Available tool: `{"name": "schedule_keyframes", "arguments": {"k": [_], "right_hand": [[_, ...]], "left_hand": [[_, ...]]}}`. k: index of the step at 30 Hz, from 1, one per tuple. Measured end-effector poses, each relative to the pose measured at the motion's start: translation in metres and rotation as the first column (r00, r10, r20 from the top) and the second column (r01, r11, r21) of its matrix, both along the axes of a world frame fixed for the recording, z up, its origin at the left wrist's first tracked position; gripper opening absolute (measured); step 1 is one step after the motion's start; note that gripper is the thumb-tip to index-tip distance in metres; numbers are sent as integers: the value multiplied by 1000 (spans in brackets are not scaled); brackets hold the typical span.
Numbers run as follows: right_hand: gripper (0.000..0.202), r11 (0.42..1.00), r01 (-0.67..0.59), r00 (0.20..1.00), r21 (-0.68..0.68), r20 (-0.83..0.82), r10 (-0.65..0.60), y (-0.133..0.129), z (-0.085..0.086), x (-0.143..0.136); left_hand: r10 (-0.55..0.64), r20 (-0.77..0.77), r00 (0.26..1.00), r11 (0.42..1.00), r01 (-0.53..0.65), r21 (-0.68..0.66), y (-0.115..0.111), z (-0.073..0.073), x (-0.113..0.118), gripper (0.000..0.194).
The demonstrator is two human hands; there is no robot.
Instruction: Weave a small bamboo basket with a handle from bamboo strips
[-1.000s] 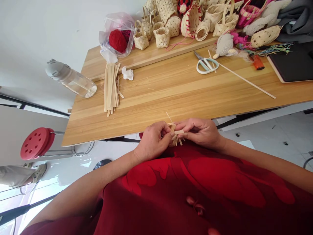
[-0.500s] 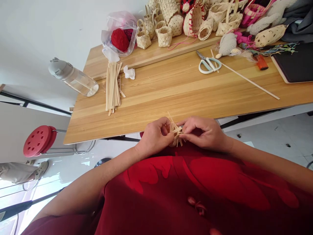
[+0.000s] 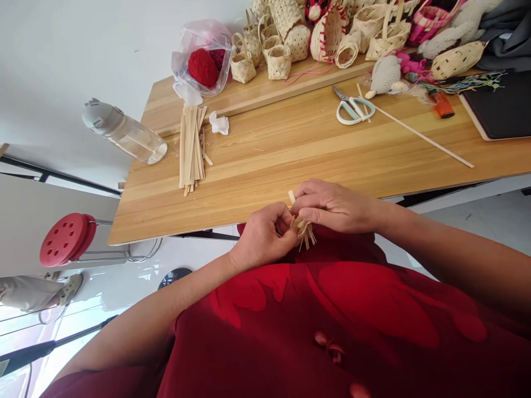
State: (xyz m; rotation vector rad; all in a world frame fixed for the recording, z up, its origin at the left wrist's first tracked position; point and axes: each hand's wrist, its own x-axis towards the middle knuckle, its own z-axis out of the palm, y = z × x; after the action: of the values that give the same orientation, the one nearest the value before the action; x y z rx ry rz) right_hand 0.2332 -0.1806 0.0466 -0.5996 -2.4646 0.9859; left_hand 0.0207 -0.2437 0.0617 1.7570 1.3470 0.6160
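A small woven piece of pale wooden strips (image 3: 306, 232) is held just past the table's front edge, above my lap. Loose strip ends fan out from its lower side, and one strip end sticks up by my right fingers. My left hand (image 3: 269, 229) pinches the piece from the left between thumb and fingers. Over its top and right side, my right hand (image 3: 332, 205) is closed, fingers bent onto the strips. Both hands hide most of the weave.
On the wooden table (image 3: 265, 166) lie a bundle of flat strips (image 3: 192, 146), scissors (image 3: 354, 109) and a long thin strip (image 3: 427, 137). A water bottle (image 3: 128, 132) stands at the left. Small woven baskets (image 3: 279, 62) and a bag of red yarn (image 3: 203, 67) line the back.
My right hand has moved up and left, now over the top of the woven piece. One strip end now points up there. My left hand keeps its hold.
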Motion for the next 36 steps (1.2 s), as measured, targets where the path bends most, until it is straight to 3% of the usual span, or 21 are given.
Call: {"name": "schedule_keyframes", "arguments": {"k": [5, 14, 20, 26, 32, 36], "right_hand": [[46, 997, -43, 999, -65, -3, 43, 5, 0, 6], [61, 950, 83, 997, -301, 28, -78, -4, -4, 9], [52, 978, 146, 989, -151, 35, -143, -10, -6, 7], [42, 992, 125, 992, -30, 9, -125, -13, -8, 10], [42, 985, 156, 988, -76, 0, -156, -15, -9, 9], [37, 982, 159, 987, -98, -4, -160, -16, -10, 8]], "left_hand": [[27, -80, 996, 998, -22, 55, 0, 0, 2, 18], [-9, -214, 977, 999, 15, 28, 11, 7, 8, 8], [-195, -424, 884, 973, 230, 31, 20, 26, 11, 8], [-342, -493, 800, 918, 396, 6, 27, 34, 13, 13], [-396, -510, 764, 881, 472, 22, 33, 34, 12, 17], [-446, -546, 709, 862, 504, -50, 38, 34, 14, 20]]}}
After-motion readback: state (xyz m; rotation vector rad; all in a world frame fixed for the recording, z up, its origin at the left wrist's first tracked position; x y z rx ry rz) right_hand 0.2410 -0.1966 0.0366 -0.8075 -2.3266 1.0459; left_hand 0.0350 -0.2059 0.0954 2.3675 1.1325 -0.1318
